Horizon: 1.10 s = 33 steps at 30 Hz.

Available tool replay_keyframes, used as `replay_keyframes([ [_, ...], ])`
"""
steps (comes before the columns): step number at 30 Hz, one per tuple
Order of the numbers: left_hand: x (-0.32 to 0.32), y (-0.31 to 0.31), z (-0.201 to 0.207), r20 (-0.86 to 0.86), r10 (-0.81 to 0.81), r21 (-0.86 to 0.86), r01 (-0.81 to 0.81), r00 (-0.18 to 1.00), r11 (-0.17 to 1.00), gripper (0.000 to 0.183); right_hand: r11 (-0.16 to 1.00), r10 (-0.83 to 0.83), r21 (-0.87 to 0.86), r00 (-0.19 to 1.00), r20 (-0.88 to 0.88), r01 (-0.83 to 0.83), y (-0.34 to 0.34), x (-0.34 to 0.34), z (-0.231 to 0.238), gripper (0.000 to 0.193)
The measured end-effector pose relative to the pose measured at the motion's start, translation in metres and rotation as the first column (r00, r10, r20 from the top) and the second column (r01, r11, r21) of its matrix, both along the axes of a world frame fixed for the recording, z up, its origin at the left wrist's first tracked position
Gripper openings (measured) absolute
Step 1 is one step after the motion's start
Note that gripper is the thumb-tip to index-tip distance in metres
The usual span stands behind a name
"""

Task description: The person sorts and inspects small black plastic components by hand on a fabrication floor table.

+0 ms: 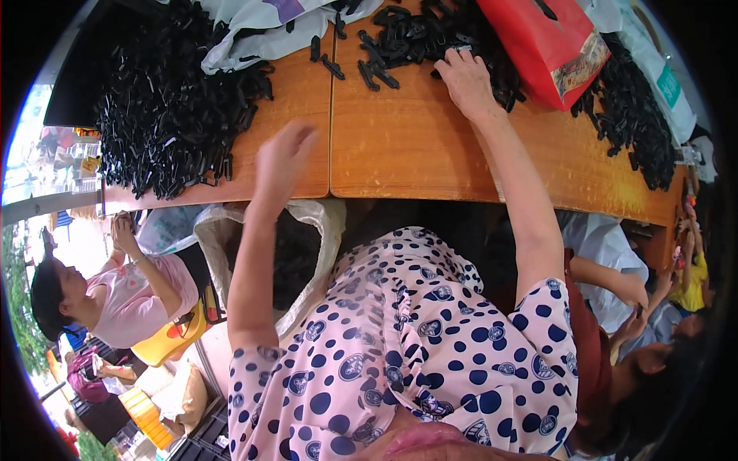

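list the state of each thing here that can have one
small black plastic pieces, loose, heaped
left grip, blurred, closure unclear
right grip, fingers bent at pieces, hold unclear
white woven sack, mouth open
white plastic bag, crumpled
brown wooden table, scuffed
glossy red bag, partly cropped

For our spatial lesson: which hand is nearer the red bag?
Right hand: at black pieces just left of the red bag. Left hand: farther left, closer to the table's near edge.
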<state>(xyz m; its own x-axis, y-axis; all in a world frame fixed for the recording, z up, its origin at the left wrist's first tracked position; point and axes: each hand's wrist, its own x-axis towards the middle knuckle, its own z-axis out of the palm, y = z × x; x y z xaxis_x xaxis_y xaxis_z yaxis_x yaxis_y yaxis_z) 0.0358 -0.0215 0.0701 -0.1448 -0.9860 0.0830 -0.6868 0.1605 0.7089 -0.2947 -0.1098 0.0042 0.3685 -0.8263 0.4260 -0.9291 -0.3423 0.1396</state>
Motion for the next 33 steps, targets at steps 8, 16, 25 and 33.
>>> replay_keyframes([
  [8, -0.093, -0.106, -0.065, 0.294, 0.085, -0.140, -0.045, 0.952, 0.989, 0.044, 0.917, -0.119, 0.255, 0.401, 0.908, -0.305, 0.033, 0.045, 0.002, 0.023],
  [16, -0.035, -0.071, -0.067, -0.472, 0.066, 0.330, 0.107, 0.879, 0.938, 0.028, 0.868, 0.099, 0.152, 0.464, 0.880, -0.473, 0.065, 0.084, 0.002, 0.025],
  [25, -0.007, -0.041, -0.043, -0.649, 0.028, 0.463, 0.366, 0.760, 0.807, 0.023, 0.803, 0.279, 0.173, 0.616, 0.736, -0.570, 0.082, 0.112, 0.019, 0.019],
  [33, -0.049, -0.008, -0.060, -0.763, 0.129, 0.252, 0.108, 0.634, 0.962, 0.021, 0.930, -0.037, 0.125, 0.248, 0.968, -0.347, 0.098, 0.139, 0.014, 0.013],
])
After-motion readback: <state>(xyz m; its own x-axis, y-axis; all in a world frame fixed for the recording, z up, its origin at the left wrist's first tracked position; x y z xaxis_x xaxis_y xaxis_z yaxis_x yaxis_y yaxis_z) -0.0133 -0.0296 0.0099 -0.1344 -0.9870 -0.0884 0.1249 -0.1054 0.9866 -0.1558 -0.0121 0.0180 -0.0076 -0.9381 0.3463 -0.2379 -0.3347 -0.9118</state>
